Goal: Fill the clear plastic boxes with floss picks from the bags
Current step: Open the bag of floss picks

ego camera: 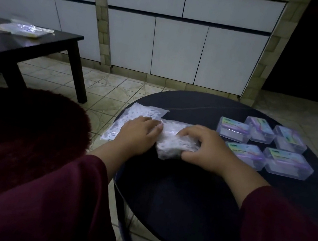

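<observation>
1. While both maroon sleeves [68, 195] reach in over the round black desk [182, 199], the right hand [206, 150] has its grip curled round the near bag of floss picks [175, 142], fingers over the top and thumb tucked under the near edge.
2. Left hand [138, 133] lies flat, fingers straight, pressing where that bag meets the second bag [140, 112] beside it.
3. Near bag runs roughly from the person outward, long axis tilted slightly; which end is the mouth, I cannot tell in this dim light.
4. Second bag lies flat, slanting from near left to far right, one corner hanging at the desk's left rim.
5. Risk, to my eye: that overhanging bag could slide to the tiled floor if the left hand nudges it; a hasty tear could scatter picks across the dark top.
6. Further right, five clear plastic boxes [266, 147] sit in two rows, lids on, well apart from the bags.
7. Beyond, a low dark table [29, 42] carries more bags [31, 31].
</observation>
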